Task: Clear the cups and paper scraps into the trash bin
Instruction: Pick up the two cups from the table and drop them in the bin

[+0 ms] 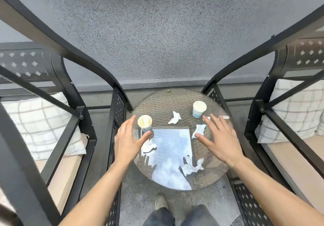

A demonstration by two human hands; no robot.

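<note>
Two white paper cups stand upright on a round glass-topped table (163, 101): one cup (144, 122) at the left, the other cup (199, 109) at the back right. Crumpled paper scraps lie around: one scrap (175, 118) between the cups, one scrap (198, 130) right of centre, one scrap (148, 146) at the left, one scrap (192, 167) near the front. My left hand (128, 138) hovers open just left of the left cup, thumb near its base. My right hand (219, 138) hovers open, thumb beside the right-of-centre scrap. No trash bin is in view.
A black metal chair (70, 89) with a checked cushion (40, 126) stands close on the left, a matching chair (273, 78) on the right. A grey textured wall (157, 33) is behind the table. My shoe (160, 202) is below the table's near edge.
</note>
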